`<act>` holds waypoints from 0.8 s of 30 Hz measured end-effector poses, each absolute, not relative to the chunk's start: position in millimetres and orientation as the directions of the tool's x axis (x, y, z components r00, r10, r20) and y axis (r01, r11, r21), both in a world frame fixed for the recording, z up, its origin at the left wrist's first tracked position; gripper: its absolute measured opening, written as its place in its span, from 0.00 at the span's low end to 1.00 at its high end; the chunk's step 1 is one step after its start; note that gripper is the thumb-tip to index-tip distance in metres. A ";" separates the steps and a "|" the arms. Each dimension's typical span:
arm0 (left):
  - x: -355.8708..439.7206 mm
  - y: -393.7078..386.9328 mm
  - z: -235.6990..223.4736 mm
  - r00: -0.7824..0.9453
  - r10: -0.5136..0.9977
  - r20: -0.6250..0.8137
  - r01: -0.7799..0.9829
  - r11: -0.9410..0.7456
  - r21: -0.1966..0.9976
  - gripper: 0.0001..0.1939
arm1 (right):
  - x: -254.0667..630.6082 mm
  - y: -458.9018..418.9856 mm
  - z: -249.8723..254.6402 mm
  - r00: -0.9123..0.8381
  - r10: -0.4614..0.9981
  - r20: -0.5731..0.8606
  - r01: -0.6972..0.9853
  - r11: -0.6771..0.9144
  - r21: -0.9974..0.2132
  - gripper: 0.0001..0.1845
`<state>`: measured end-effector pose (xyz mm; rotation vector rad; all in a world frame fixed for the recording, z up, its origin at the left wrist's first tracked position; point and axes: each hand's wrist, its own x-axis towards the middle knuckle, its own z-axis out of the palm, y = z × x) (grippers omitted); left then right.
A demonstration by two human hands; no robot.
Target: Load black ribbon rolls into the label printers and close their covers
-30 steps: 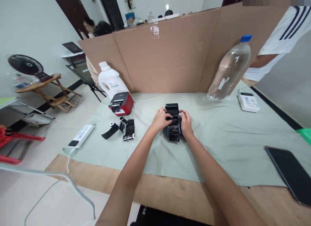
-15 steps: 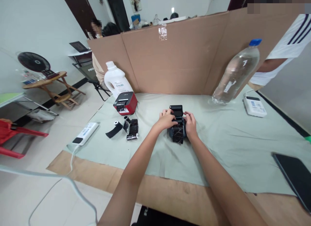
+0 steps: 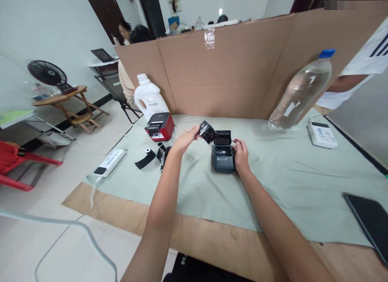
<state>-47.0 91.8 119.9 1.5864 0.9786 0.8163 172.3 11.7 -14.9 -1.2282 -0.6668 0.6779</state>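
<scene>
A small dark label printer point(image 3: 223, 162) sits on the cloth with its lid point(image 3: 222, 137) raised and its inner bay showing. My left hand point(image 3: 188, 138) pinches a glossy black roll of label tape point(image 3: 207, 131) in the air, up and left of the printer. My right hand point(image 3: 241, 155) is curled at the printer's right side, holding it there. To the left, partly behind my left forearm, lie more black label rolls point(image 3: 161, 152) and a loose one with its strip unrolled point(image 3: 145, 160).
Behind those rolls stand a red and black printer point(image 3: 165, 130) and a white jug point(image 3: 151, 98). A large clear bottle point(image 3: 303, 92) leans by the cardboard screen point(image 3: 218, 79). White power banks point(image 3: 109, 162) lie on both sides; a black phone point(image 3: 366, 213) is at the right edge. Other people are beyond the screen.
My left hand has lifted the black label tape off the printer and carried it up and left, uncovering the printer's front. My right hand stays beside the printer. The view has shifted slightly.
</scene>
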 end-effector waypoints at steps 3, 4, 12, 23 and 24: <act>-68.5 89.7 110.1 0.348 0.937 0.042 -0.036 -0.031 0.999 0.21 | 172.3 12.6 -15.3 0.631 0.772 0.079 -0.117 0.196 -0.974 0.22; -75.5 86.4 104.8 0.319 0.946 0.050 -0.060 -0.032 0.998 0.21 | 172.3 12.9 -15.3 0.630 0.773 0.078 -0.120 0.196 -0.973 0.22; -120.4 47.5 61.0 0.064 0.998 0.028 0.169 -0.038 0.985 0.21 | 171.2 14.5 -14.7 0.635 0.769 0.077 -0.133 0.207 -0.969 0.23; -134.3 47.7 41.4 -0.047 0.987 0.157 0.183 -0.146 0.972 0.21 | 170.3 15.3 -16.7 0.640 0.761 0.107 -0.090 0.212 -0.973 0.23; -135.8 48.1 40.4 -0.037 0.985 0.166 0.209 -0.154 0.966 0.19 | 170.3 15.1 -16.4 0.638 0.763 0.107 -0.092 0.214 -0.972 0.23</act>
